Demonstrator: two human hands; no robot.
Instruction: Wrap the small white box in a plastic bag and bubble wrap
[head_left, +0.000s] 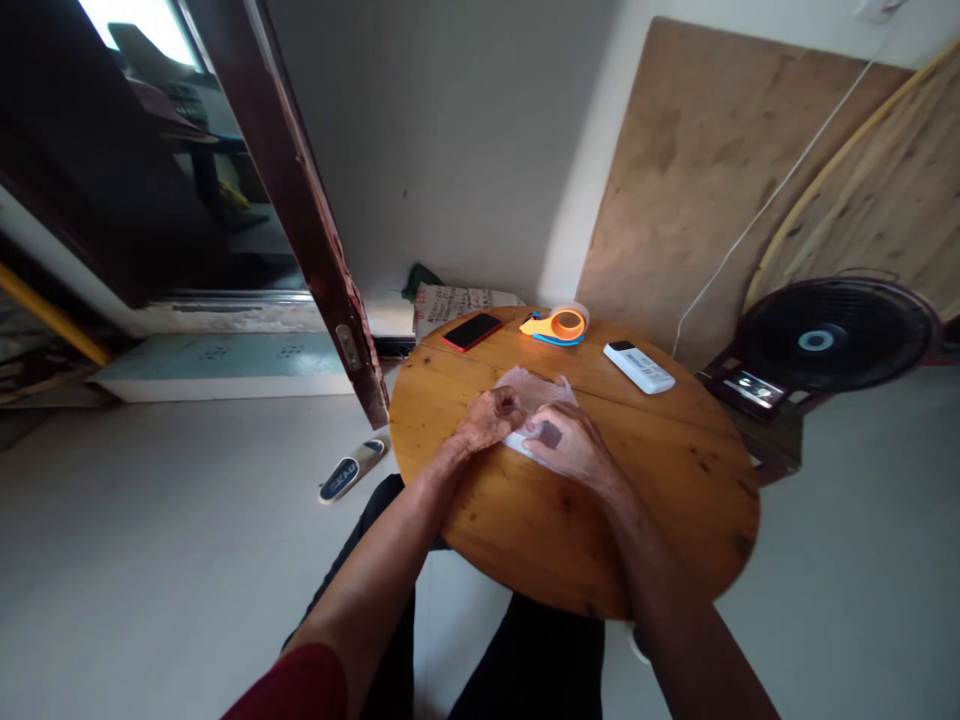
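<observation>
A crinkled, see-through plastic wrap [536, 387] lies on the round wooden table [675, 470] in front of me. Part of a white flat thing [517, 440] shows under it, mostly covered by my hands and the wrap. My left hand [489, 418] is curled at the wrap's left side, fingertips pinched on the plastic. From the right, my right hand [576, 442] bends thumb and fingers around the wrap's near right part, gripping it. Both sets of fingertips are close together over the white thing.
Toward the table's far side lie a red-edged phone [472, 331], an orange tape dispenser [564, 325] and a white box-like device [639, 367]. A black fan [821, 342] stands at the right. A slipper [352, 472] lies on the floor beside the door edge [349, 345].
</observation>
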